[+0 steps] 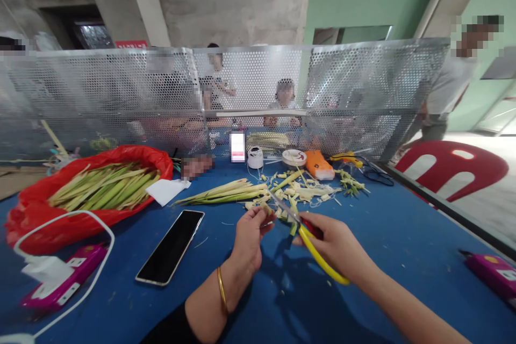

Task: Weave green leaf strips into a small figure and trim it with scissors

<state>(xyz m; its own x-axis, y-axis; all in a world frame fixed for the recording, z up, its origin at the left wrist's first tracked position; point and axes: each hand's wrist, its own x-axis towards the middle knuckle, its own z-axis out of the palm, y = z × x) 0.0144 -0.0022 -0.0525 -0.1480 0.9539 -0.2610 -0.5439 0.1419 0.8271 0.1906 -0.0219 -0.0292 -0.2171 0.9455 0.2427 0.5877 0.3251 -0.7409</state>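
My right hand [336,242] grips yellow-handled scissors [322,260], whose blades point up and left over the table. Close to the blade tips, my left hand [252,231] is closed in a pinch on a small pale plant piece [266,212], partly hidden by the fingers. Just beyond both hands lies a scattered heap of cut leaf scraps [306,192]. A bundle of long green leaf strips [226,192] rests to the left of that heap.
On the left, a red plastic bag [133,212] holds many leaf strips. A black phone [171,247], white paper [167,189], and purple power strip [68,277] lie nearby. At the back are a thread spool [255,158], an orange packet [319,164] and a perforated metal screen [250,80].
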